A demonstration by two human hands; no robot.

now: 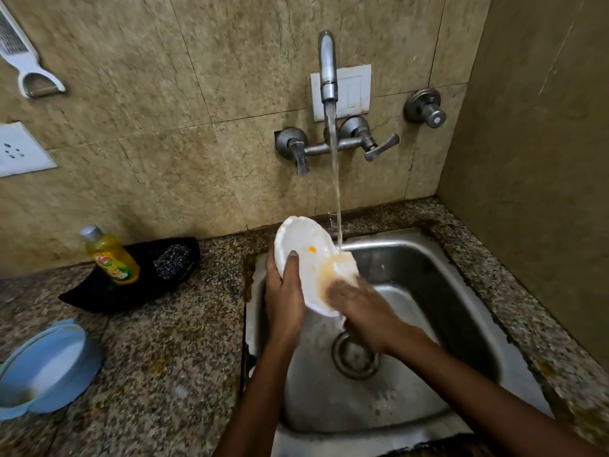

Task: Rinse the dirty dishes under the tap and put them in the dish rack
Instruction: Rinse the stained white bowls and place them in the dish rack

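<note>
Over the steel sink [428, 258], a tilted white scallop-edged plate [303, 239] smeared orange sits under the tap's stream. Left hand [284, 291] grips its rim; right hand [359, 305], blurred, rests fingers on its face.

Beige marbled wall tiles [164, 103] filled the view from nine to one o'clock. A darker side wall [534, 159] rose at three o'clock. A speckled granite counter [171, 341] spread toward eight o'clock. A white socket plate [19, 150] sat at nine o'clock.
</note>
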